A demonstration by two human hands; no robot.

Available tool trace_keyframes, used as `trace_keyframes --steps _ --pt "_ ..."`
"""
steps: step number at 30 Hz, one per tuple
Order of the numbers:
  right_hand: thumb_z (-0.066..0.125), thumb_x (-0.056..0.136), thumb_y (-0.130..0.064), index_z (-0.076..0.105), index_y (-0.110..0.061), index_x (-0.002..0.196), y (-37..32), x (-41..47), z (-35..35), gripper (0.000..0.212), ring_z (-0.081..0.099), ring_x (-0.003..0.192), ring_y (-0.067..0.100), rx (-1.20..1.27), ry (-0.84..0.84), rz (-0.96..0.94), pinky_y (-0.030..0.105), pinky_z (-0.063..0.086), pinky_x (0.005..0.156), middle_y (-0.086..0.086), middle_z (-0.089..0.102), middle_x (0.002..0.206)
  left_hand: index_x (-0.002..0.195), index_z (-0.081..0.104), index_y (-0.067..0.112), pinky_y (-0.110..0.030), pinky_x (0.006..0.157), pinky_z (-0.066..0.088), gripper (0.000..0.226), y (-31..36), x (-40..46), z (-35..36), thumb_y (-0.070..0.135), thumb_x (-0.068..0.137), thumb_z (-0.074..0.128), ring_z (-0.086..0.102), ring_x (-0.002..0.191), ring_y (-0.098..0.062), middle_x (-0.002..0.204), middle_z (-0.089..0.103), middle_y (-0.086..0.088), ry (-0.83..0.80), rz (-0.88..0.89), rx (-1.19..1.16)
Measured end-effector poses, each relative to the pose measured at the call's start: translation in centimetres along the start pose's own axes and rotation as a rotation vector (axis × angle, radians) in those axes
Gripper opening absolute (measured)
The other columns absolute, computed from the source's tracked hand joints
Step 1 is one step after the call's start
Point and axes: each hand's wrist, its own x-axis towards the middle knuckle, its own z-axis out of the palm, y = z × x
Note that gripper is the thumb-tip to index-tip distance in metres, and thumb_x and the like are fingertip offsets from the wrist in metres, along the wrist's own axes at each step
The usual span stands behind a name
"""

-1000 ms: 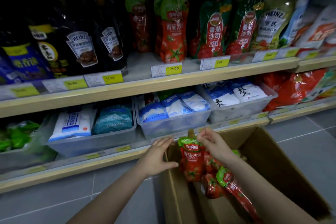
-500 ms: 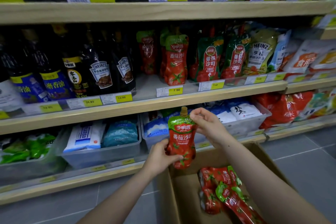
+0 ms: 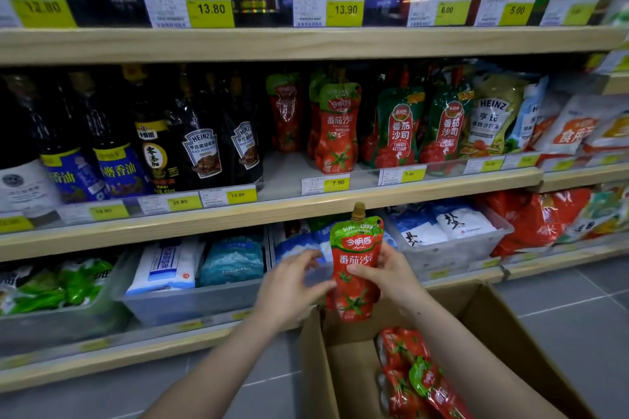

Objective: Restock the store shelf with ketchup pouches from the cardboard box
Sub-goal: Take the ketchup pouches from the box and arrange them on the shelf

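cardboard box [image 3: 503, 323] cropped below, far-right packets [image 3: 599, 126] blurred

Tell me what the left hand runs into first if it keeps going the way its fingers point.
Most likely the ketchup pouch. The left hand points its fingers right and slightly up, with the thumb tip already at the pouch's left edge, which the right hand grips. Depth is hard to judge; the upper fingers may pass behind it.

The held ketchup pouch [image 3: 355, 269] is showing "SINCE 1993" above Chinese characters, with "320" at its foot. Dark bottles [image 3: 203, 153] on the middle shelf are carrying "HEINZ" labels; a green pouch [image 3: 399, 127] is reading "TOMATO KETCHUP"; a pale pouch [image 3: 493, 116] is reading "HEINZ". Middle price tags [image 3: 335, 183] are displaying 25.80, 12.00, 7.90, 7.90. Top-shelf tags [image 3: 211, 8] are displaying 12.80, 13.80, 13.90, 6.00, 5.00.
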Motion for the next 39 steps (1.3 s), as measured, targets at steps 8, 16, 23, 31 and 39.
trace_keyframes --steps 8,16,23,31,39 --pt "0.077 0.070 -0.015 0.060 -0.021 0.103 -6.4 3.5 -2.3 0.038 0.066 0.090 0.013 -0.092 -0.019 -0.113 0.026 0.052 0.074 -0.001 0.070 0.099 0.112 0.062 0.005 -0.041 0.088 0.049 0.045 -1.4 6.9 -8.5 0.022 0.072 0.076 0.060 0.103 -0.030 0.111 0.063 -0.011 0.341 0.412 0.554" --pt "0.076 0.071 -0.013 0.057 -0.032 0.099 -14.8 7.7 -2.8 0.039 0.063 0.094 0.006 -0.147 -0.005 -0.356 0.023 0.052 0.076 -0.010 0.067 0.099 0.127 0.053 0.003 -0.042 0.091 0.047 0.067 -3.1 8.5 -8.0 0.029 0.070 0.077 0.058 0.103 -0.035 0.113 0.059 -0.016 0.203 0.377 0.595" --pt "0.076 0.072 -0.012 0.057 -0.038 0.100 -16.7 11.2 -1.7 0.043 0.063 0.092 -0.006 -0.162 -0.011 -0.492 0.011 0.051 0.074 -0.016 0.066 0.101 0.134 0.044 0.013 -0.040 0.094 0.043 0.071 -4.3 8.6 -7.4 0.047 0.076 0.067 0.052 0.108 -0.030 0.118 0.054 -0.012 0.198 0.375 0.533" --pt "0.074 0.074 -0.015 0.055 -0.036 0.104 -13.3 14.8 -2.1 0.041 0.062 0.095 -0.001 -0.184 -0.016 -0.433 0.015 0.052 0.075 -0.014 0.065 0.102 0.135 0.042 0.014 -0.040 0.093 0.043 0.076 -4.7 8.7 -6.7 0.054 0.074 0.063 0.050 0.108 -0.030 0.118 0.053 -0.013 0.244 0.377 0.506" --pt "0.071 0.078 -0.025 0.053 -0.023 0.112 -11.9 17.0 -3.1 0.039 0.063 0.088 0.002 -0.127 0.006 -0.248 0.018 0.049 0.069 -0.011 0.066 0.100 0.136 0.042 0.017 -0.041 0.095 0.042 0.078 -4.6 8.6 -6.4 0.060 0.074 0.062 0.046 0.110 -0.028 0.120 0.051 -0.010 0.253 0.342 0.505"
